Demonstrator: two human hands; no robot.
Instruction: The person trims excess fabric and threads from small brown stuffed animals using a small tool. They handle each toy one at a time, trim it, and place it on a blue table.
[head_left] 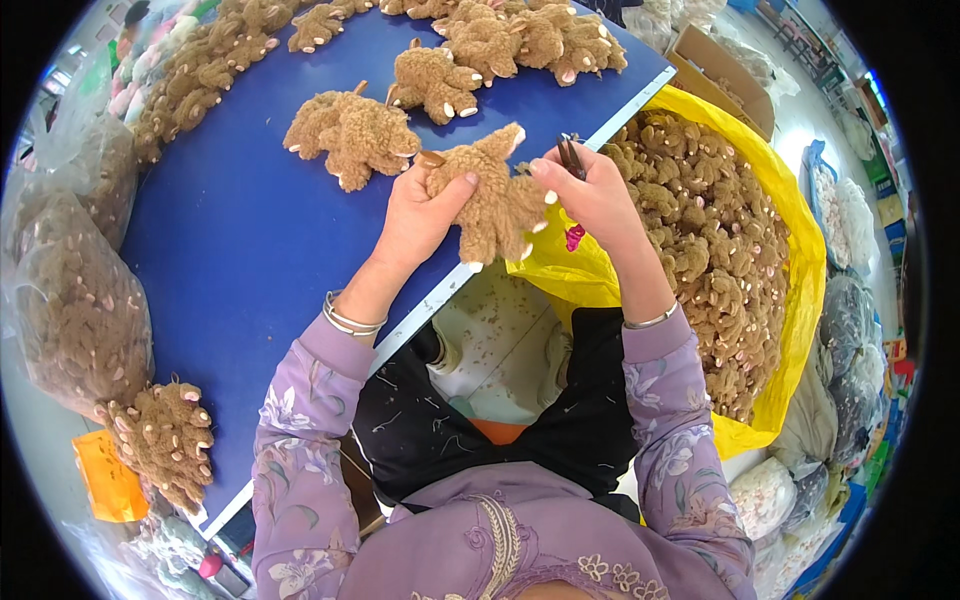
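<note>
The left hand [420, 215] pinches a brown plush [488, 192], seemingly to steady it, while at its three o'clock the right hand [602, 195] grips dark-tipped snips [570, 157].

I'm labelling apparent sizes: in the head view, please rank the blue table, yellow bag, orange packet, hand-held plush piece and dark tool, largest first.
1. Blue table
2. Yellow bag
3. Hand-held plush piece
4. Orange packet
5. Dark tool, partly hidden by the right hand
</note>
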